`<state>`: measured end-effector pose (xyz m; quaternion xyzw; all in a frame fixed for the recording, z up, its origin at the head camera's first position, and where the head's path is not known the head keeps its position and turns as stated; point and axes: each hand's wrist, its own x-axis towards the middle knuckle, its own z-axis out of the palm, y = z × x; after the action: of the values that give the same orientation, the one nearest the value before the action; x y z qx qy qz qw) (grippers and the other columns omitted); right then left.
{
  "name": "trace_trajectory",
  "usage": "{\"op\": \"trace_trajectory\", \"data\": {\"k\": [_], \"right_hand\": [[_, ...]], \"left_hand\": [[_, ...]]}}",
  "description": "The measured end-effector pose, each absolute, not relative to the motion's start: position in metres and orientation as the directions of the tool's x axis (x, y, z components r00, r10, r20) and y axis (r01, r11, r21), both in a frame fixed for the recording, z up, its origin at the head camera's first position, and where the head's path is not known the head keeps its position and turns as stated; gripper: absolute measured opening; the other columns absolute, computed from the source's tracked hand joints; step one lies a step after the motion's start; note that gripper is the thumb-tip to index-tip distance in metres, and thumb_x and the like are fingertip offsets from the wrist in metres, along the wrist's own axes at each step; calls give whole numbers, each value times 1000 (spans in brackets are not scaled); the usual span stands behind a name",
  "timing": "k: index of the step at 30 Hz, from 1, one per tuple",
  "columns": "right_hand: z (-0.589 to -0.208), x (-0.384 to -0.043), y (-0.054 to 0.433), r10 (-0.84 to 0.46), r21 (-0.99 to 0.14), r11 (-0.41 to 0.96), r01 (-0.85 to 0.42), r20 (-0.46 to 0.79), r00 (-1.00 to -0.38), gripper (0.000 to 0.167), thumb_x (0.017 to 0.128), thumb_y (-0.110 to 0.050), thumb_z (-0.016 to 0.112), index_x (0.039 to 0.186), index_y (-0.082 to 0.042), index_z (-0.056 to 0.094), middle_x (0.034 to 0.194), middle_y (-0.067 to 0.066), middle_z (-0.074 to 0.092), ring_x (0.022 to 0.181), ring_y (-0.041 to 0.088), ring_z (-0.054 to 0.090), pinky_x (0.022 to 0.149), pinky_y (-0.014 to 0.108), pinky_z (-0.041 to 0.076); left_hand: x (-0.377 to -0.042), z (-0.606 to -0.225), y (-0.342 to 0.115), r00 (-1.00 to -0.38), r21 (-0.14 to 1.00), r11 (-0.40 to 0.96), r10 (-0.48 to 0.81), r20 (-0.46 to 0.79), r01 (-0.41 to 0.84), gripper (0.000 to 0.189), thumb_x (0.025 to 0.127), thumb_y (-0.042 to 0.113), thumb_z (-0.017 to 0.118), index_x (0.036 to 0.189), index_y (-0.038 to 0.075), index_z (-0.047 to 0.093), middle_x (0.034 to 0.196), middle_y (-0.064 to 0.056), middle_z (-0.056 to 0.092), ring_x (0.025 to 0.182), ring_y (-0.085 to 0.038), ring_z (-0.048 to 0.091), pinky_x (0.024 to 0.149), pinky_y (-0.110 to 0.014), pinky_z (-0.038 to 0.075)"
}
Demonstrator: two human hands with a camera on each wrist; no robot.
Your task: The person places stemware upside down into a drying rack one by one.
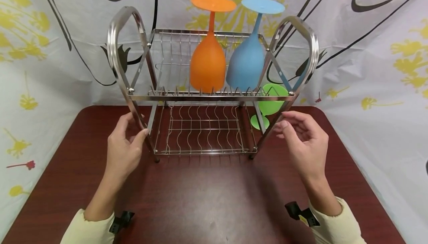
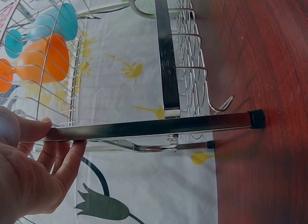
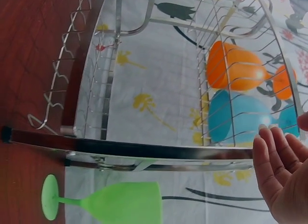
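A two-tier metal dish rack [image 1: 210,98] stands on the table. My left hand [image 1: 125,143] pinches its left front leg between thumb and fingers, plain in the left wrist view [image 2: 43,176]. Beside the right front leg, my right hand [image 1: 305,143] has its fingers loosely bent and the thumb apart; whether the fingertips touch the leg is hard to tell. On the upper shelf an orange goblet [image 1: 208,65] and a blue goblet [image 1: 246,63] stand upside down, side by side. A green goblet [image 1: 271,104] stands upright on the table by the rack's right side, partly hidden by the frame.
The lower wire shelf [image 1: 204,128] sits close above the dark red-brown table [image 1: 207,199]. A white cloth with yellow and black flower prints [image 1: 50,80] hangs behind and at both sides. Curved metal handles [image 1: 115,47] rise at the rack's ends.
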<state>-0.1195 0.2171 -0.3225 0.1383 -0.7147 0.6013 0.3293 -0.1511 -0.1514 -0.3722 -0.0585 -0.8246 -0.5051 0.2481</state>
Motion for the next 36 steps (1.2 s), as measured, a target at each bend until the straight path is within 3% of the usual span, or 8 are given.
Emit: {"op": "trace_trajectory", "data": {"k": [23, 31, 36], "right_hand": [[-347, -140, 239, 306, -824, 394, -408, 536, -787, 15, 91, -5, 63, 102, 4, 68, 85, 0, 71, 68, 11, 69, 59, 19, 57], [-348, -149, 245, 297, -847, 308, -433, 517, -803, 13, 91, -4, 64, 101, 4, 68, 85, 6, 68, 69, 12, 68, 61, 19, 57], [-351, -156, 250, 325, -847, 384, -368, 497, -805, 13, 92, -8, 63, 101, -1, 69, 85, -1, 69, 69, 8, 67, 61, 17, 57]], "left_hand": [[-151, -374, -151, -878, 804, 491, -147, 456, 335, 36, 86, -5, 68, 120, 2, 58, 94, -6, 61, 84, -5, 56, 68, -8, 51], [-151, -374, -152, -874, 804, 484, -146, 463, 346, 36, 86, -6, 67, 120, 1, 58, 94, -6, 61, 85, -4, 57, 69, -9, 52], [-151, -375, -152, -874, 801, 487, -141, 466, 349, 36, 86, -6, 67, 120, 1, 57, 95, -7, 62, 85, -4, 57, 71, -9, 53]]}}
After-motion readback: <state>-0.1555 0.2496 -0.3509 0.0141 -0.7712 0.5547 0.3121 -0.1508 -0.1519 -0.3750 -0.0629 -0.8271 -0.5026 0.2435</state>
